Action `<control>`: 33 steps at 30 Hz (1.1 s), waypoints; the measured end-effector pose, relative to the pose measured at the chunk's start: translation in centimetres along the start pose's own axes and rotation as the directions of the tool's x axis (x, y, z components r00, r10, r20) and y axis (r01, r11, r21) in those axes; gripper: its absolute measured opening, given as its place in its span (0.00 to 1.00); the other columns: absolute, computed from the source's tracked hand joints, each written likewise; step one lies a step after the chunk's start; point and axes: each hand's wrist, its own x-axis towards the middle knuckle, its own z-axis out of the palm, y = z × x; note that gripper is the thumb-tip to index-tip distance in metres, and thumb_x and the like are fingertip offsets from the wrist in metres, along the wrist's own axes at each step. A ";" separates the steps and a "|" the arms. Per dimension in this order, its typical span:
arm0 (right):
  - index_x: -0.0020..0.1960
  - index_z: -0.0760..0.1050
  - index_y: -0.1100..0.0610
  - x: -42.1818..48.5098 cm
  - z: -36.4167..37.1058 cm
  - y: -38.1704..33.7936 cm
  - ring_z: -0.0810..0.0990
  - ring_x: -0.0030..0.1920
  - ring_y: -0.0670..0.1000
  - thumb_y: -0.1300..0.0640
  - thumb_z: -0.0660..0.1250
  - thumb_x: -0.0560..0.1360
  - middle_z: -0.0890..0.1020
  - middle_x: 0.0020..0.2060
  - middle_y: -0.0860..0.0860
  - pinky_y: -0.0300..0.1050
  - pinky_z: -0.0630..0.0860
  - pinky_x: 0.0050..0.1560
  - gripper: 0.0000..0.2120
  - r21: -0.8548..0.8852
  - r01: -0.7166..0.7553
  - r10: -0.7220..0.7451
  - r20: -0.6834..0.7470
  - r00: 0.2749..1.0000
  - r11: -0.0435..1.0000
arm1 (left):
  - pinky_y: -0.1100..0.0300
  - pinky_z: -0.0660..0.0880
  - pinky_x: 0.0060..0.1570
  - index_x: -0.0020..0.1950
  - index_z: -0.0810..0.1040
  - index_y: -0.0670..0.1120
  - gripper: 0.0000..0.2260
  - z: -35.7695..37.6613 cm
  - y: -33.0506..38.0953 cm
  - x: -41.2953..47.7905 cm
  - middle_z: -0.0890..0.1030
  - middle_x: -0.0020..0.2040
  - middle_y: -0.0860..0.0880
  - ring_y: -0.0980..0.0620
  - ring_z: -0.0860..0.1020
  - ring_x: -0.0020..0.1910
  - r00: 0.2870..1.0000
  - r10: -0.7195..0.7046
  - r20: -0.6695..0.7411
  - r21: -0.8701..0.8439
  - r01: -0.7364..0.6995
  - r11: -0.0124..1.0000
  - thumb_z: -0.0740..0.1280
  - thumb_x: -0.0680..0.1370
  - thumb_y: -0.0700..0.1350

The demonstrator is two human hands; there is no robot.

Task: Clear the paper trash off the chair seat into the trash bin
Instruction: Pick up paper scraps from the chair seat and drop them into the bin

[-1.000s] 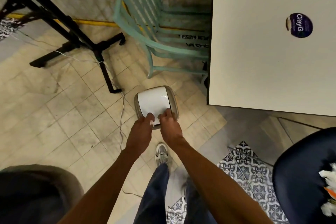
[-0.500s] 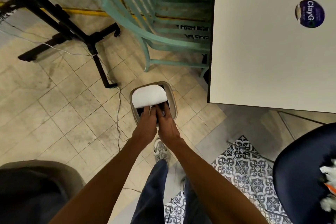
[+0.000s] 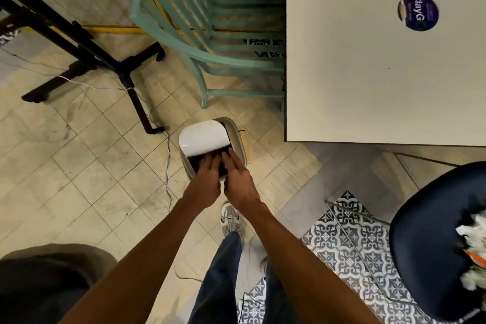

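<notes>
A small trash bin with a beige rim stands on the tiled floor, its white swing lid tipped back so the dark mouth shows. My left hand and my right hand hover side by side over that mouth, fingers straight and spread, holding nothing I can see. At the right edge, crumpled white and orange paper trash lies on the dark blue chair seat.
A white table stands beyond the bin on the right, a teal slatted chair behind the bin. A black stand with feet and a thin cable cross the floor on the left. My shoe is just below the bin.
The lid has swung from flat over the bin to tipped back, exposing the opening. Both hands went from pressing on the lid's near edge to reaching over the mouth with fingers spread.
</notes>
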 end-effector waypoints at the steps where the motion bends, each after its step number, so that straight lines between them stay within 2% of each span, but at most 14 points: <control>1: 0.85 0.56 0.51 -0.2 -0.3 0.0 0.75 0.73 0.59 0.69 0.67 0.79 0.57 0.85 0.50 0.57 0.78 0.70 0.40 0.028 -0.025 0.025 -0.002 1.000 0.999 | 0.41 0.69 0.73 0.81 0.59 0.45 0.38 -0.3 0.5 -0.7 0.65 0.77 0.41 0.40 0.65 0.77 1.000 -0.029 0.002 -0.003 0.029 1.000 0.70 0.74 0.32; 5: 0.85 0.56 0.49 -2.8 -2.5 1.0 0.83 0.63 0.58 0.65 0.68 0.81 0.61 0.83 0.50 0.54 0.82 0.64 0.37 -0.013 -0.075 0.074 -0.064 0.995 0.997 | 0.41 0.74 0.69 0.83 0.56 0.44 0.33 -1.3 3.1 -3.9 0.60 0.82 0.40 0.38 0.61 0.80 0.999 -0.050 -0.002 0.041 0.050 0.998 0.67 0.81 0.38; 6: 0.85 0.56 0.49 -3.6 -3.2 1.4 0.82 0.65 0.57 0.62 0.68 0.82 0.60 0.84 0.49 0.51 0.82 0.64 0.36 -0.030 -0.079 0.076 -0.094 0.993 0.996 | 0.41 0.75 0.68 0.83 0.56 0.44 0.32 -1.4 3.8 -4.7 0.59 0.82 0.40 0.38 0.60 0.80 0.998 -0.069 0.003 0.068 0.068 0.995 0.66 0.81 0.39; 7: 0.85 0.56 0.50 -4.7 -3.9 1.8 0.78 0.71 0.56 0.60 0.67 0.83 0.59 0.84 0.49 0.50 0.80 0.66 0.34 -0.069 -0.085 0.077 -0.112 0.991 0.994 | 0.42 0.75 0.68 0.83 0.56 0.44 0.32 -1.3 4.7 -5.4 0.60 0.82 0.40 0.38 0.61 0.80 0.998 -0.067 -0.017 0.097 0.068 0.993 0.67 0.82 0.40; 9: 0.85 0.58 0.52 -6.6 -5.2 3.3 0.65 0.81 0.56 0.55 0.65 0.85 0.58 0.85 0.50 0.53 0.71 0.76 0.31 -0.123 -0.079 0.063 -0.134 0.989 0.989 | 0.41 0.74 0.68 0.83 0.58 0.43 0.32 -1.0 6.5 -6.7 0.62 0.81 0.39 0.37 0.62 0.80 0.997 -0.051 -0.056 0.122 0.057 0.991 0.68 0.81 0.41; 11: 0.84 0.59 0.52 -9.2 -7.1 4.9 0.59 0.83 0.58 0.51 0.62 0.86 0.57 0.85 0.52 0.55 0.65 0.80 0.29 -0.144 -0.105 0.081 -0.161 0.984 0.984 | 0.40 0.73 0.70 0.82 0.60 0.43 0.32 -0.7 8.9 -7.9 0.64 0.80 0.38 0.36 0.63 0.79 0.996 -0.038 -0.084 0.126 0.049 0.991 0.69 0.80 0.41; 16: 0.84 0.58 0.52 -16.3 -11.7 10.7 0.55 0.84 0.57 0.47 0.57 0.87 0.57 0.85 0.53 0.57 0.58 0.83 0.27 -0.114 -0.168 0.140 -0.221 0.965 0.979 | 0.42 0.71 0.72 0.83 0.57 0.45 0.33 1.4 15.5 -9.9 0.63 0.81 0.40 0.39 0.64 0.79 0.992 0.067 -0.110 0.165 -0.048 0.985 0.67 0.81 0.45; 22: 0.84 0.57 0.52 -24.8 -16.0 18.4 0.57 0.84 0.57 0.45 0.54 0.87 0.60 0.84 0.54 0.57 0.57 0.83 0.28 -0.121 -0.256 0.217 -0.266 0.939 0.959 | 0.45 0.71 0.72 0.81 0.63 0.45 0.28 5.1 25.2 -11.8 0.66 0.79 0.41 0.40 0.66 0.78 0.985 0.133 -0.107 0.203 -0.109 0.973 0.66 0.82 0.49; 25: 0.84 0.56 0.51 -28.7 -18.3 22.7 0.57 0.84 0.57 0.44 0.52 0.87 0.60 0.84 0.53 0.58 0.55 0.83 0.28 -0.097 -0.327 0.285 -0.298 0.911 0.940 | 0.45 0.69 0.74 0.82 0.62 0.46 0.28 7.7 30.4 -11.6 0.64 0.81 0.42 0.41 0.64 0.79 0.977 0.206 -0.051 0.222 -0.190 0.956 0.65 0.83 0.50; 28: 0.84 0.57 0.52 -33.2 -20.3 27.5 0.57 0.84 0.57 0.44 0.53 0.87 0.61 0.83 0.54 0.59 0.54 0.83 0.28 -0.025 -0.419 0.383 -0.357 0.852 0.908 | 0.46 0.65 0.76 0.82 0.60 0.47 0.28 10.8 35.9 -11.3 0.62 0.82 0.43 0.42 0.60 0.81 0.955 0.292 0.049 0.236 -0.295 0.926 0.63 0.83 0.49; 33: 0.83 0.61 0.52 -37.9 -22.7 33.6 0.57 0.84 0.57 0.45 0.55 0.87 0.63 0.83 0.52 0.58 0.54 0.83 0.27 0.131 -0.538 0.535 -0.439 0.722 0.833 | 0.45 0.69 0.72 0.80 0.65 0.44 0.28 14.3 42.9 -9.5 0.68 0.79 0.40 0.39 0.66 0.78 0.887 0.434 0.159 0.300 -0.462 0.835 0.65 0.82 0.49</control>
